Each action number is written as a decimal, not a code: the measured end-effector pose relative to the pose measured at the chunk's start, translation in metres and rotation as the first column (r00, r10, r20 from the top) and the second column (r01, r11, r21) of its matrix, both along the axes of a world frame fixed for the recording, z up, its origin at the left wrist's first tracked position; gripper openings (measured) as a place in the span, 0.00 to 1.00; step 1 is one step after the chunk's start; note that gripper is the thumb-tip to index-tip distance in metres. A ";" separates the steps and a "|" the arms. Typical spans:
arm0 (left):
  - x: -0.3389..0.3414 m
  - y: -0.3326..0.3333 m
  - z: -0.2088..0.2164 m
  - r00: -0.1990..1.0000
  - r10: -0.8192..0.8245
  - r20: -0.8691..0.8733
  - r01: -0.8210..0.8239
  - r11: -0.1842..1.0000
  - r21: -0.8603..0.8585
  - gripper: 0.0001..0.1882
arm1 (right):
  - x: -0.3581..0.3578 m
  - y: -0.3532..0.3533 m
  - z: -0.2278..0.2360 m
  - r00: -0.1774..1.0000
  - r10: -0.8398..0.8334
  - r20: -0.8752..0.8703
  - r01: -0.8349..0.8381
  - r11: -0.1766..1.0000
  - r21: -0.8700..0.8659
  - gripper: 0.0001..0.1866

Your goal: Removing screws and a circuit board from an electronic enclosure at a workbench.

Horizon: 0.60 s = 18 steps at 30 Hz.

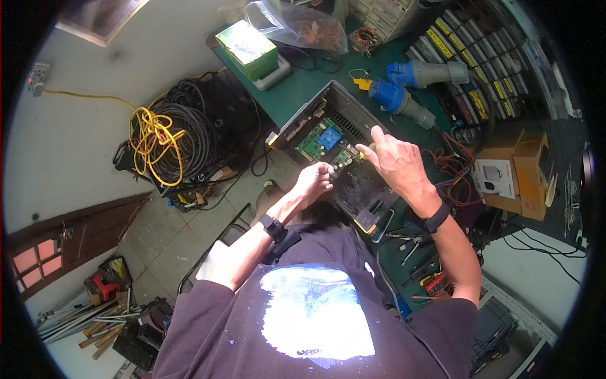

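Observation:
A dark open metal case (pixel 369 211) sits tilted at the near edge of the green table. Inside it are a green circuit board (pixel 309 146) with a blue display module (pixel 329 138) and a smaller board (pixel 344 158). My left hand (pixel 314 182) is at the case's near wall, fingers curled together beside the smaller board; what they pinch, if anything, is too small to make out. Over the case's right side, my right hand (pixel 401 165) is closed round a slim tool with a yellow part (pixel 361 153) showing at the fingertips; most of it is hidden by the hand.
Blue industrial plugs (pixel 404 95) and a green box (pixel 247 50) stand on the green table (pixel 278 101) beyond the case. Cardboard boxes (pixel 527 174) are at right, hand tools (pixel 410 249) lie near my right forearm. Coiled black cables (pixel 189 120) with a yellow cord (pixel 151 136) are at left.

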State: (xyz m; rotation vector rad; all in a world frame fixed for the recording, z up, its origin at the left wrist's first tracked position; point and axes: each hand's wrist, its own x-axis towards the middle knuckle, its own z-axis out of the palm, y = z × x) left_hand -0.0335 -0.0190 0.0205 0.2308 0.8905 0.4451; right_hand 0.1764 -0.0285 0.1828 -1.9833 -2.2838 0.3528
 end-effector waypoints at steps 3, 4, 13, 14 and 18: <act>0.002 -0.001 0.000 1.000 -0.005 -0.013 0.005 1.000 0.018 0.12 | 0.010 -0.001 -0.002 0.986 0.167 -0.027 -0.163 0.981 0.101 0.16; 0.002 -0.001 -0.001 1.000 0.004 -0.021 -0.003 0.999 0.032 0.12 | 0.012 -0.002 -0.002 0.954 0.295 -0.056 -0.279 0.941 0.192 0.16; 0.000 -0.004 -0.003 0.999 0.006 -0.043 -0.002 0.997 0.081 0.09 | 0.010 -0.003 -0.005 0.970 0.241 0.016 -0.239 0.946 0.220 0.16; -0.002 -0.004 -0.006 0.999 0.007 -0.043 -0.003 0.997 0.082 0.09 | 0.011 -0.002 -0.004 0.970 0.242 0.016 -0.240 0.945 0.220 0.16; -0.006 -0.005 -0.003 0.995 0.072 -0.065 -0.070 0.997 0.040 0.07 | 0.008 -0.003 -0.002 0.956 0.280 -0.083 -0.255 0.940 0.227 0.15</act>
